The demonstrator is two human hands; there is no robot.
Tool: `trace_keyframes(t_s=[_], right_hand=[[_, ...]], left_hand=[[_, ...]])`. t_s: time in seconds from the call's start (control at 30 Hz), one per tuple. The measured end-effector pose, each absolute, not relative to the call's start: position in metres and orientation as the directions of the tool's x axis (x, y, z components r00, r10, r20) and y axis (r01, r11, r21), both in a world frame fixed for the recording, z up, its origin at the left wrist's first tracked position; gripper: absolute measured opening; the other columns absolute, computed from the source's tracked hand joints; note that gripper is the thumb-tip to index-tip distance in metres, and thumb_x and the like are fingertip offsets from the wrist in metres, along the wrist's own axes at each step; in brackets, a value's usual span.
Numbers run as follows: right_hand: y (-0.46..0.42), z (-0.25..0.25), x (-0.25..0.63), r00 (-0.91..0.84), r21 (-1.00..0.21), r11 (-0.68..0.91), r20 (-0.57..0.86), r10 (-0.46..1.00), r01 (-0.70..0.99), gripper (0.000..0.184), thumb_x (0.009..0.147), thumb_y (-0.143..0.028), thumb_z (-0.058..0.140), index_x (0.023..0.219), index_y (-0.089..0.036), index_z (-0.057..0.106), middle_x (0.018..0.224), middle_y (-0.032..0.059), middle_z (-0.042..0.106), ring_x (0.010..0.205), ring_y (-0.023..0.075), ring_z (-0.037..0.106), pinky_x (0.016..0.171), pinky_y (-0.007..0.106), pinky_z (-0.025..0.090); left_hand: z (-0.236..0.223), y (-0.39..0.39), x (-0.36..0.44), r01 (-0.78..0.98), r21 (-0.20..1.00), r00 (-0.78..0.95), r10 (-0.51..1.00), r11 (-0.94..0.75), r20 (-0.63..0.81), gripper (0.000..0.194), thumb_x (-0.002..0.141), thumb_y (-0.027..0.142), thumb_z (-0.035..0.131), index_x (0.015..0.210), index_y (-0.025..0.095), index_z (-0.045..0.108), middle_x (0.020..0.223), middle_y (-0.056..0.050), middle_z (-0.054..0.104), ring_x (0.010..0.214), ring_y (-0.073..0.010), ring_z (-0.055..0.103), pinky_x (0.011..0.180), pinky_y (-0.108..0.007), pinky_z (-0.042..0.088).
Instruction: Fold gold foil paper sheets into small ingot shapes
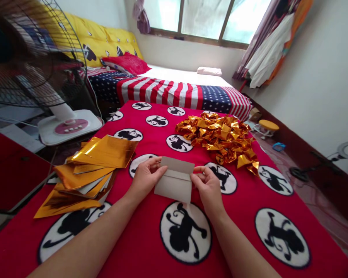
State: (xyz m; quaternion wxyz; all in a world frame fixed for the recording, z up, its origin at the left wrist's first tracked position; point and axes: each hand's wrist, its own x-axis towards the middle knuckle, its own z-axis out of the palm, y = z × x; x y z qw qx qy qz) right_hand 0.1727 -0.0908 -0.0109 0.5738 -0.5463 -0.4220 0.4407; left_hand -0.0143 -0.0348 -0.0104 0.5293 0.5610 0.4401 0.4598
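Note:
Between my two hands is a sheet of paper (174, 187), its pale grey side facing me and a crease or folded edge running across it. My left hand (147, 174) pinches its left edge with the thumb on top. On the opposite edge, my right hand (206, 184) grips the sheet between thumb and fingers. A loose stack of gold foil paper sheets (104, 151) lies to the left of my left hand. Beyond my right hand spreads a heap of folded gold foil paper pieces (217, 133).
A red cloth (139, 239) with monkey figures in white circles covers the table. At the left stands a fan (69, 123) with blurred blades. Behind the table is a bed (174, 92) with a flag-patterned cover. A yellow stool (268, 125) stands on the floor at right.

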Motion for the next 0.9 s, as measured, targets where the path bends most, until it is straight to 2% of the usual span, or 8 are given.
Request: trace_keyframes(t_s=[0.13,0.23,0.33,0.47,0.57,0.7,0.8,0.9], right_hand=[[-0.087,-0.017,0.175,0.288,-0.974,0.033,0.098,0.953,0.223,0.017,0.081,-0.028,0.060,0.091,-0.022,0.048,0.057,-0.0057,0.059,0.047,0.0115,0.050,0.048,0.021,0.035],[-0.084,-0.019,0.176,0.258,-0.887,0.071,0.208,0.943,0.456,0.006,0.081,-0.023,0.056,0.083,-0.021,0.050,0.062,-0.0029,0.061,0.054,0.0130,0.055,0.054,0.022,0.037],[-0.081,-0.018,0.178,0.210,-0.792,0.084,0.261,0.942,0.605,0.002,0.081,-0.020,0.053,0.080,-0.021,0.055,0.065,-0.0016,0.062,0.060,0.0143,0.058,0.057,0.023,0.039],[-0.083,-0.014,0.181,0.145,-0.664,0.075,0.270,0.952,0.744,0.010,0.083,-0.021,0.055,0.082,-0.022,0.065,0.068,-0.0007,0.061,0.062,0.0148,0.056,0.058,0.025,0.039],[-0.089,-0.011,0.187,0.067,-0.617,0.136,0.293,0.954,0.775,0.016,0.083,-0.018,0.054,0.083,-0.023,0.070,0.086,0.0028,0.062,0.071,0.0155,0.059,0.063,0.027,0.044],[-0.099,-0.011,0.199,-0.107,-0.625,0.297,0.324,0.940,0.722,0.040,0.074,-0.002,0.051,0.099,-0.027,0.070,0.117,0.0043,0.059,0.102,0.0191,0.059,0.084,0.031,0.049],[-0.103,-0.010,0.205,-0.233,-0.583,0.395,0.336,0.913,0.710,0.048,0.072,0.000,0.053,0.107,-0.030,0.068,0.130,0.0035,0.054,0.116,0.0218,0.052,0.097,0.038,0.046],[-0.103,-0.009,0.207,-0.265,-0.523,0.440,0.377,0.887,0.730,0.042,0.074,-0.005,0.061,0.108,-0.028,0.068,0.145,0.0050,0.042,0.131,0.0281,0.040,0.106,0.048,0.038]], left_hand=[[-0.012,-0.035,-0.016,0.404,0.891,0.076,0.978,-0.209,0.195,0.030,0.074,0.028,0.069,0.101,0.020,0.058,0.073,0.000,0.069,0.071,-0.0183,0.066,0.070,-0.029,0.049],[-0.009,-0.036,-0.016,0.645,0.712,0.075,0.950,-0.278,0.303,0.036,0.069,0.019,0.072,0.101,0.021,0.054,0.086,0.000,0.066,0.075,-0.0183,0.063,0.072,-0.031,0.048],[-0.006,-0.037,-0.016,0.737,0.533,0.159,0.873,-0.416,0.461,0.037,0.068,0.016,0.074,0.101,0.019,0.056,0.101,-0.006,0.060,0.095,-0.0233,0.059,0.083,-0.036,0.047],[-0.006,-0.035,-0.019,0.669,0.353,0.451,0.735,-0.654,0.507,0.014,0.080,0.012,0.062,0.088,0.022,0.067,0.103,-0.005,0.063,0.100,-0.0237,0.056,0.090,-0.039,0.042],[-0.011,-0.030,-0.022,0.492,0.389,0.648,0.626,-0.779,0.433,0.027,0.087,0.009,0.049,0.090,0.023,0.072,0.095,-0.004,0.068,0.091,-0.0196,0.059,0.086,-0.036,0.045],[-0.017,-0.024,-0.032,0.377,0.573,0.677,0.639,-0.727,0.365,0.037,0.086,0.004,0.045,0.101,0.022,0.073,0.103,-0.005,0.070,0.096,-0.0177,0.061,0.088,-0.032,0.048],[-0.013,-0.022,-0.040,0.322,0.674,0.694,0.650,-0.664,0.309,0.046,0.082,-0.002,0.042,0.106,0.023,0.072,0.112,-0.005,0.070,0.104,-0.0173,0.062,0.094,-0.032,0.047],[-0.003,-0.023,-0.044,0.303,0.702,0.721,0.637,-0.644,0.273,0.051,0.077,-0.004,0.042,0.109,0.022,0.072,0.116,-0.005,0.069,0.107,-0.0175,0.062,0.096,-0.032,0.047]])
